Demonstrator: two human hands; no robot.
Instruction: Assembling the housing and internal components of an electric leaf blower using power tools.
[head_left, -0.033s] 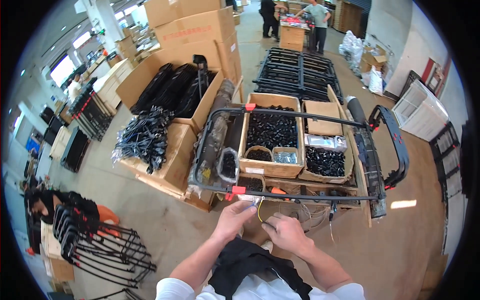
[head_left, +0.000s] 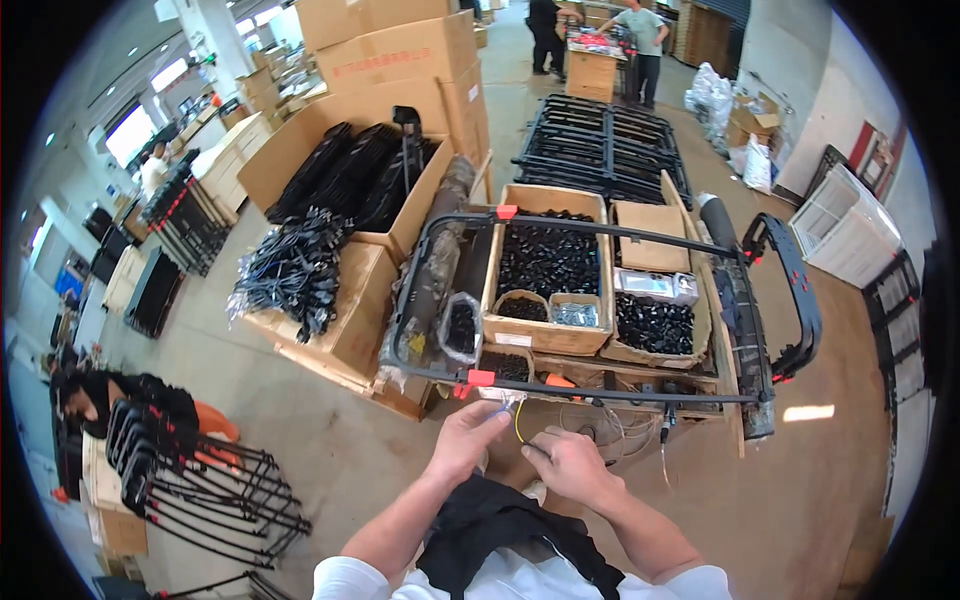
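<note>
My left hand (head_left: 465, 440) pinches thin wire ends (head_left: 506, 407), a bluish one among them, just below the front bar of a black tubular frame (head_left: 610, 398). From there a yellow wire (head_left: 518, 425) curves down to my right hand (head_left: 572, 465), whose thumb and fingers close on the dark end of a cable. What lies deeper inside either grip is hidden. A red clip (head_left: 480, 378) sits on the bar above my left hand. The frame rests over a wooden bench, its long bars spanning the boxes.
Inside the frame stand a wooden box (head_left: 489, 270) of small black parts and a carton (head_left: 655, 356) of more. Loose cables (head_left: 610, 430) hang below the bench. Bundled cables (head_left: 290, 265) lie on a carton to the left. Black curved frames (head_left: 215, 485) stand at the lower left, near another person.
The scene sits very slightly further right in the picture. Both hands keep their hold on the wires and cable.
</note>
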